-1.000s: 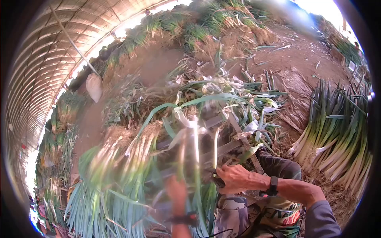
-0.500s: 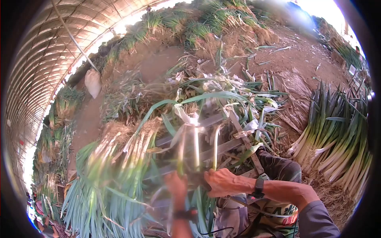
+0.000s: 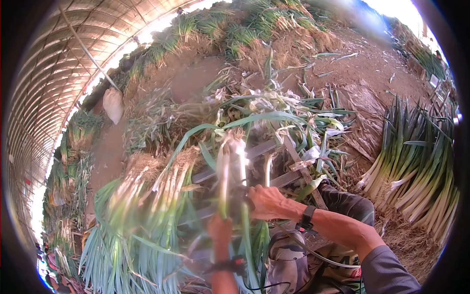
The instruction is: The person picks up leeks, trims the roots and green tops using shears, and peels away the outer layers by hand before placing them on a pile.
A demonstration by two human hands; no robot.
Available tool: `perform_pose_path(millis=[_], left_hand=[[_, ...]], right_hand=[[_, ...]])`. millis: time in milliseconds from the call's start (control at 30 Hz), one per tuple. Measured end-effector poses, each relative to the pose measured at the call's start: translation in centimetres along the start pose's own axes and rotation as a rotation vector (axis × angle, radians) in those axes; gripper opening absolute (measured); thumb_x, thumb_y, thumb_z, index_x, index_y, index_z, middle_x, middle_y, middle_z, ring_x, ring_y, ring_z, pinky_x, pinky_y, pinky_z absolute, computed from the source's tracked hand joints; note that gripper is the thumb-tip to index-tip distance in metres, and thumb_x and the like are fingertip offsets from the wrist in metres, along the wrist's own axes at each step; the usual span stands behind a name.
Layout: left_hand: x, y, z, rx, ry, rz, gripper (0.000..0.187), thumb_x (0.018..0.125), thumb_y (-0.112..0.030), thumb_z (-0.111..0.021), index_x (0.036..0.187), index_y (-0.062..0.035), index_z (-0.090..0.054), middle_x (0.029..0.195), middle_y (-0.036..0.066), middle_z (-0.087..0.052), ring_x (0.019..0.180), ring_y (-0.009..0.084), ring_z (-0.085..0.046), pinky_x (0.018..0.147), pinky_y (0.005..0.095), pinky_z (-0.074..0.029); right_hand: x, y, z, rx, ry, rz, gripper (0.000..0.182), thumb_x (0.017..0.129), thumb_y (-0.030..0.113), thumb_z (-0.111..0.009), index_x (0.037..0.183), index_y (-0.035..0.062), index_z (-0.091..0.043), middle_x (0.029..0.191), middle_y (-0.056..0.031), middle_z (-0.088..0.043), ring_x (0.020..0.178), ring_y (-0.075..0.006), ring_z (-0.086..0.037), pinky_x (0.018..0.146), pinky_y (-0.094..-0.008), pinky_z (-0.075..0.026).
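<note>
My left hand (image 3: 221, 229), closed around the green lower part of a green onion (image 3: 223, 179), holds it with its root end up. The hand is partly blurred. Beside it, my right hand (image 3: 270, 202) is wrapped round a dark tool (image 3: 239, 197), whose exact kind is blurred. A thin hose (image 3: 320, 255) runs from near that hand toward the lower right. Two more pale stalks stand close by: a white one (image 3: 242, 164) passing behind the tool, and another (image 3: 268, 170) just above my right knuckles.
Bundled green onions (image 3: 164, 196) lie at left, roots up. A slatted wooden frame (image 3: 281, 180) sits ahead, with peeled leaves (image 3: 274, 105) heaped beyond. More onions (image 3: 416, 166) are fanned out at right. A white sack (image 3: 113, 105) stands far left, and piles (image 3: 254, 29) line the back.
My right hand and the dark tool have moved up along the stalks. Loose white peel that flared at the top of the held onion now looks gathered near its roots. My left hand stays nearly in place.
</note>
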State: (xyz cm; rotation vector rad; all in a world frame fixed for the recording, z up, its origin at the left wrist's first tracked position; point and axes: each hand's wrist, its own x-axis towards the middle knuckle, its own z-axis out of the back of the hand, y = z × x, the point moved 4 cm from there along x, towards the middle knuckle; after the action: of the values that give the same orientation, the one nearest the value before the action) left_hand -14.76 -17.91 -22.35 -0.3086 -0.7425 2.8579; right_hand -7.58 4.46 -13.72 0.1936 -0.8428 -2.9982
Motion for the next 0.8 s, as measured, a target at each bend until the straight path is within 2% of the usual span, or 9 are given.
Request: perform_pose_path(millis=[100,200,300,400,467,500,600,700,800], left_hand=[[-0.7,-1.7,2.2,-0.151,0.085,0.022,0.056,0.080,-0.027,-0.066,0.125,0.0056,-0.058,0.119,0.031,-0.066,0.112,0.0453,-0.062,0.097,0.0487,-0.047],[-0.8,-2.0,2.8,-0.251,0.128,-0.037,0.067,0.081,-0.026,-0.065,0.139,0.0045,-0.049,0.120,0.031,-0.065,0.114,0.0463,-0.061,0.098,0.0482,-0.047],[-1.1,-1.3,2.1,-0.205,-0.008,-0.168,0.052,0.083,-0.017,-0.067,0.132,-0.0010,-0.055,0.109,0.027,-0.069,0.102,0.0445,-0.066,0.089,0.0513,-0.051],[-1.6,0.2,1.3,-0.257,0.053,-0.092,0.071,0.082,-0.027,-0.068,0.142,0.0043,-0.045,0.120,0.030,-0.065,0.113,0.0464,-0.062,0.096,0.0494,-0.047],[-0.9,3.6,-1.1,-0.166,0.022,-0.136,0.068,0.082,-0.027,-0.070,0.139,0.0047,-0.047,0.119,0.029,-0.065,0.111,0.0454,-0.063,0.095,0.0486,-0.048],[-1.0,3.3,-0.8,-0.120,0.005,-0.158,0.067,0.083,-0.026,-0.071,0.137,0.0049,-0.049,0.118,0.028,-0.066,0.110,0.0448,-0.063,0.095,0.0481,-0.048],[-2.4,3.2,-0.2,-0.308,0.163,-0.079,0.057,0.084,-0.024,-0.073,0.130,0.0043,-0.055,0.111,0.021,-0.068,0.102,0.0337,-0.066,0.090,0.0411,-0.050],[-2.6,4.7,-1.3,-0.452,0.186,-0.069,0.048,0.086,-0.022,-0.073,0.124,0.0029,-0.058,0.106,0.013,-0.067,0.096,0.0201,-0.062,0.084,0.0330,-0.049],[-3.3,4.3,-0.9,-0.636,0.204,-0.055,0.040,0.087,-0.021,-0.074,0.117,0.0016,-0.061,0.099,0.008,-0.065,0.091,0.0137,-0.058,0.078,0.0304,-0.047]], right_hand=[[-0.9,0.3,0.6,0.032,0.046,0.016,0.061,0.080,0.040,-0.068,0.110,-0.0119,-0.057,0.096,-0.0271,-0.062,0.082,-0.0428,-0.066,0.068,-0.0511,-0.055],[-4.1,2.5,3.2,0.058,0.111,0.077,0.059,0.078,0.038,-0.070,0.107,-0.0109,-0.057,0.094,-0.0269,-0.062,0.078,-0.0434,-0.067,0.067,-0.0520,-0.055],[-6.5,3.4,2.7,0.112,0.143,0.156,0.056,0.076,0.036,-0.072,0.104,-0.0098,-0.056,0.090,-0.0261,-0.061,0.075,-0.0442,-0.067,0.065,-0.0519,-0.054],[-7.7,4.2,2.6,0.100,0.221,0.147,0.056,0.075,0.036,-0.074,0.102,-0.0095,-0.055,0.088,-0.0247,-0.061,0.073,-0.0441,-0.066,0.064,-0.0504,-0.054],[-7.8,4.4,2.7,0.067,0.223,0.158,0.056,0.075,0.036,-0.074,0.102,-0.0093,-0.055,0.088,-0.0244,-0.061,0.073,-0.0438,-0.066,0.064,-0.0502,-0.054],[-7.9,4.6,2.8,0.051,0.223,0.165,0.056,0.075,0.037,-0.074,0.102,-0.0092,-0.055,0.087,-0.0242,-0.061,0.073,-0.0437,-0.066,0.063,-0.0501,-0.054],[-8.5,4.7,2.8,0.061,0.199,0.171,0.057,0.075,0.038,-0.074,0.102,-0.0089,-0.055,0.087,-0.0237,-0.061,0.074,-0.0430,-0.066,0.063,-0.0495,-0.054],[-8.9,4.4,2.3,0.082,0.177,0.178,0.058,0.074,0.039,-0.075,0.101,-0.0086,-0.056,0.087,-0.0233,-0.061,0.074,-0.0426,-0.066,0.064,-0.0494,-0.054],[-9.3,4.6,2.9,0.089,0.157,0.174,0.059,0.073,0.039,-0.075,0.102,-0.0088,-0.056,0.088,-0.0235,-0.062,0.075,-0.0434,-0.066,0.066,-0.0499,-0.054]])
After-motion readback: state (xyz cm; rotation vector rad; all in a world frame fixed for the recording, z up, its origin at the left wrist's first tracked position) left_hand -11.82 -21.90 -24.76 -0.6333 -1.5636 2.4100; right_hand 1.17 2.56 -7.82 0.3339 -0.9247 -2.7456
